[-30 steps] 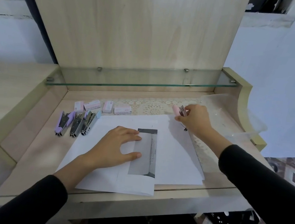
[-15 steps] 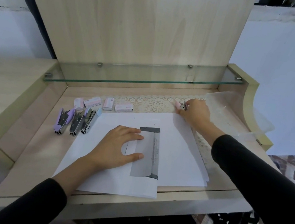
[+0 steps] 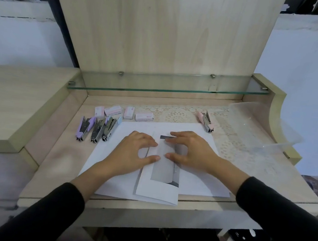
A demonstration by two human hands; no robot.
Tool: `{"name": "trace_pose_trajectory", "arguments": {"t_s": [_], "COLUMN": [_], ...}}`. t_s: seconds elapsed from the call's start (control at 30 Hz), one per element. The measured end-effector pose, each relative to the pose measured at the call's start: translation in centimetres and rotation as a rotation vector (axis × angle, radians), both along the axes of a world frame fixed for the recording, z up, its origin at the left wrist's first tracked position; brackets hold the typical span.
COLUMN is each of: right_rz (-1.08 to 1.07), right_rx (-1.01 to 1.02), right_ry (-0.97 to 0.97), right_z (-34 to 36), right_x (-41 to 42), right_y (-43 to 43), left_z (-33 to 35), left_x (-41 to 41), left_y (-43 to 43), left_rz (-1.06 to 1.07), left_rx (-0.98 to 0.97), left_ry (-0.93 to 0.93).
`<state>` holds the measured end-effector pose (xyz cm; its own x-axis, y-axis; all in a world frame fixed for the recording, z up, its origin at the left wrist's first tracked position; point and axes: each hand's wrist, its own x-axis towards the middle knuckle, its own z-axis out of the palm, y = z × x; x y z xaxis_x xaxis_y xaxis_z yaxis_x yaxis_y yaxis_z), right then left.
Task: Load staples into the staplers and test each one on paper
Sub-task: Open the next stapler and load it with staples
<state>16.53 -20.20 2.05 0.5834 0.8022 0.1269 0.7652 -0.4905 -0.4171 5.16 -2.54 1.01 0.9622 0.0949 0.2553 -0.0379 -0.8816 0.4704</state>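
White paper sheets (image 3: 192,182) lie in the middle of the desk, the top one with a grey printed strip. My left hand (image 3: 134,151) and my right hand (image 3: 192,151) both rest flat on the top sheet, fingertips facing each other across the strip. A pink stapler (image 3: 205,121) lies alone on the lace mat beyond the paper's far right corner. Three staplers (image 3: 98,128), purple, grey and light blue, lie side by side left of the paper. Several small pink staple boxes (image 3: 123,113) stand in a row behind them.
A clear plastic tray (image 3: 261,131) sits at the desk's right rear. A glass shelf (image 3: 168,88) runs over the back of the desk. A raised wooden cabinet top (image 3: 17,95) borders the left side. A lace mat (image 3: 177,113) covers the rear right.
My right hand set the pink stapler down on the lace mat and came back to rest on the paper beside my left hand. The left hand stayed on the sheet.
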Motion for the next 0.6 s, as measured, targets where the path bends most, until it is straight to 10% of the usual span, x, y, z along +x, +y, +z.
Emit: {"name": "trace_pose_trajectory", "arguments": {"t_s": [0.23,0.6], "right_rz": [-0.02,-0.067], "right_rx": [0.0,0.108], "right_ry": [-0.029,0.016], "right_z": [-1.0,-1.3], "right_x": [-0.3,-0.7], "right_y": [-0.2,-0.5], "left_z": [1.9,3.0], "left_x": [-1.3,-0.7], "left_y": [4.3,6.2], "left_rz": [0.491,0.706], "left_rx": [0.006,0.303], "left_ry": [-0.13,0.204]}}
